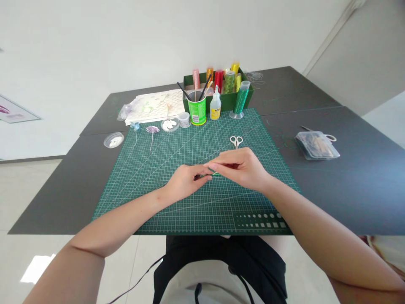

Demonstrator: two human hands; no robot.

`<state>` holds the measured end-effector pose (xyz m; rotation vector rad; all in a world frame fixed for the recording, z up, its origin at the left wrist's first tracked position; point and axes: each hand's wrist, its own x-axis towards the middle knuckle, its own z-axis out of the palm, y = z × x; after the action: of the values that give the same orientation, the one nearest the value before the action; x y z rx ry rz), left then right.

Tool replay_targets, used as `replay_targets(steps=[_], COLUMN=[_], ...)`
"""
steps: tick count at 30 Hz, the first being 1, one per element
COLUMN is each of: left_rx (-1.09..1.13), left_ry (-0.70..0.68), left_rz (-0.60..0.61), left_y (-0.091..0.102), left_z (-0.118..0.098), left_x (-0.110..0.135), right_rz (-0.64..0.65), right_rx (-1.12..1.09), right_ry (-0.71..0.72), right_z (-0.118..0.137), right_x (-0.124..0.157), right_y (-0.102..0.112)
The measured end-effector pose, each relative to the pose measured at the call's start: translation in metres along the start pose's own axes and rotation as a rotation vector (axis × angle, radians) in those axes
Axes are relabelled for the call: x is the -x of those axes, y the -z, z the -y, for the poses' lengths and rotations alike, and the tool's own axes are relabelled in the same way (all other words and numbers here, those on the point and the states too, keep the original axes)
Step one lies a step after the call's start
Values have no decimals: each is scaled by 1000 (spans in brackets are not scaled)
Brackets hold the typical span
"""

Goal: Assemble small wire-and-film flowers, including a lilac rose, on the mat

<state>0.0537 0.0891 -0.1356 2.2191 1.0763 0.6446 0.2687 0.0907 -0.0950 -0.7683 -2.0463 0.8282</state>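
Note:
My left hand (186, 180) and my right hand (242, 168) meet over the middle of the green cutting mat (164, 169). Both are closed in a pinch around a small green piece (215, 173) held between their fingertips; most of it is hidden by the fingers. Small white-handled scissors (236, 141) lie on the mat just beyond my right hand.
At the mat's far edge stand a green cup of sticks (196, 110), a glue bottle (215, 106), a green box of coloured spools (221, 86), small dishes (170, 124) and wire flowers (152, 130). A clear plastic case (316, 145) lies on the dark table at right.

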Motion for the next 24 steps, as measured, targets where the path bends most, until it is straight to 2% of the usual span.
replay_targets(steps=[4, 11, 19, 24], left_rx=[12, 53, 192, 195], left_ry=[-20, 9, 14, 23], left_rz=[45, 68, 63, 49], left_y=[-1, -3, 0, 0], left_z=[-1, -3, -3, -2], left_x=[2, 2, -2, -3], right_rz=[-17, -120, -190, -187], right_rx=[33, 53, 71, 89], right_ry=[-65, -176, -48, -103], right_z=[-8, -15, -16, -20], right_x=[-3, -7, -6, -6], right_y=[2, 6, 5, 3])
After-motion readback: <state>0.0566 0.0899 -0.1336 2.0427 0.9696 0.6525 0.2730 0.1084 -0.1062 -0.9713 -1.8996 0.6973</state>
